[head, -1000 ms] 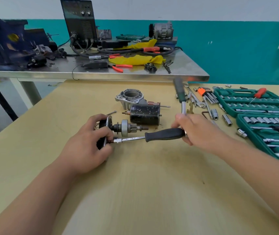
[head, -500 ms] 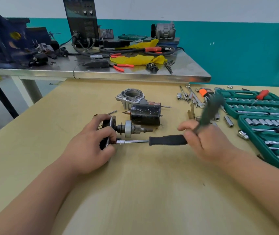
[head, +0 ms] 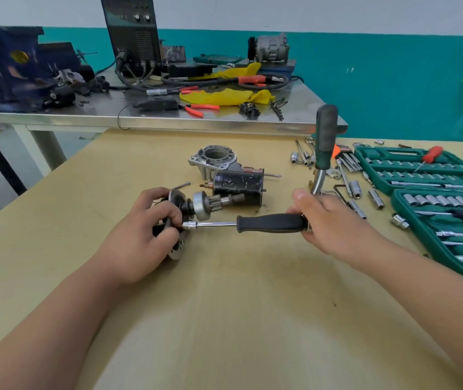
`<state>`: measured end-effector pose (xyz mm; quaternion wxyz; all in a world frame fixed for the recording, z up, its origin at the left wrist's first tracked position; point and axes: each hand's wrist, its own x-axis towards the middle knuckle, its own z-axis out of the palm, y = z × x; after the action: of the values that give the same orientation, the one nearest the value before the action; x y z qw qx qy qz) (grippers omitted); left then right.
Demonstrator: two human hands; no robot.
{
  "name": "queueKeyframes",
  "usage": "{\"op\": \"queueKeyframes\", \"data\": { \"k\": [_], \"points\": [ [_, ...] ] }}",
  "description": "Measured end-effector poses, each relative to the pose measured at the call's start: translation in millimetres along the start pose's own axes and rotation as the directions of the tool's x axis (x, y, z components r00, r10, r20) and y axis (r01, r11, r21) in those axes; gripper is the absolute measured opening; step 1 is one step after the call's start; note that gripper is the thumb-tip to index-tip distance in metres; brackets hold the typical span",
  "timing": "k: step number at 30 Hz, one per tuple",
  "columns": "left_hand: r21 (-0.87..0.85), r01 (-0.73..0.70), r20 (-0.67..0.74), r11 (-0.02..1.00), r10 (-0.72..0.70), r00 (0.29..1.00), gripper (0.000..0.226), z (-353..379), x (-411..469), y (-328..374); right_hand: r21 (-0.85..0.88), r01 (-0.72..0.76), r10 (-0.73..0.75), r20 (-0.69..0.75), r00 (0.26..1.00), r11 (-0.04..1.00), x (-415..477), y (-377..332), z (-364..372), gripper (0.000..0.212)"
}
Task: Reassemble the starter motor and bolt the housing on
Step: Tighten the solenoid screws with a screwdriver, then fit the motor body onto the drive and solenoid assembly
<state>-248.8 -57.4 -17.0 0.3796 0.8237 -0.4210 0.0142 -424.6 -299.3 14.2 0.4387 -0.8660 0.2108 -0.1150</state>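
Observation:
My left hand (head: 143, 235) grips the starter's round end plate (head: 176, 249), from which the shaft with the pinion gear (head: 213, 205) sticks out to the right. A black-handled socket driver (head: 269, 223) lies level, its socket tip against the plate by my left fingers. My right hand (head: 334, 226) holds the driver's rear end, where a green-handled ratchet (head: 326, 136) stands upright. The black motor body (head: 238, 184) and the grey aluminium housing (head: 213, 161) lie on the table just behind.
Two open green socket cases (head: 435, 192) fill the right side, with loose sockets, hex keys and wrenches (head: 348, 175) beside them. A loose bolt (head: 181, 186) lies behind my left hand. Beyond stands a steel bench (head: 168, 119) with a welder, pliers and yellow cloth.
The green ratchet handle swung from upright down to the right and is upright again now. My left hand kept its hold on the end plate.

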Motion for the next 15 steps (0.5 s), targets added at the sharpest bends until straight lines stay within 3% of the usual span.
{"op": "queueKeyframes", "data": {
  "k": [4,7,9,12,15],
  "points": [
    [0.027,0.016,-0.01,0.999,-0.016,1.0,0.01,4.0,-4.9,6.3,-0.049,0.073,-0.077,-0.091,0.993,0.996,1.1,0.9,-7.1,0.059],
    [0.072,0.024,-0.045,0.997,-0.021,0.999,0.016,8.3,-8.2,14.2,-0.037,0.015,-0.018,-0.083,0.996,0.999,0.3,14.4,-8.5,0.054],
    [0.106,0.009,-0.047,0.994,-0.004,0.999,0.014,8.4,-9.1,19.1,-0.139,0.009,-0.024,-0.107,0.994,0.99,-1.1,24.9,-10.4,0.054],
    [0.168,-0.006,-0.03,0.986,0.011,0.999,0.025,7.3,-12.3,18.3,-0.281,0.043,-0.087,-0.144,0.986,0.959,-7.2,36.8,-17.4,0.047],
    [0.077,0.035,-0.08,0.996,-0.029,0.996,0.038,-4.2,-15.1,15.7,-0.272,-0.057,-0.012,-0.245,0.969,0.961,5.6,46.2,-33.1,0.039]
  ]
}}
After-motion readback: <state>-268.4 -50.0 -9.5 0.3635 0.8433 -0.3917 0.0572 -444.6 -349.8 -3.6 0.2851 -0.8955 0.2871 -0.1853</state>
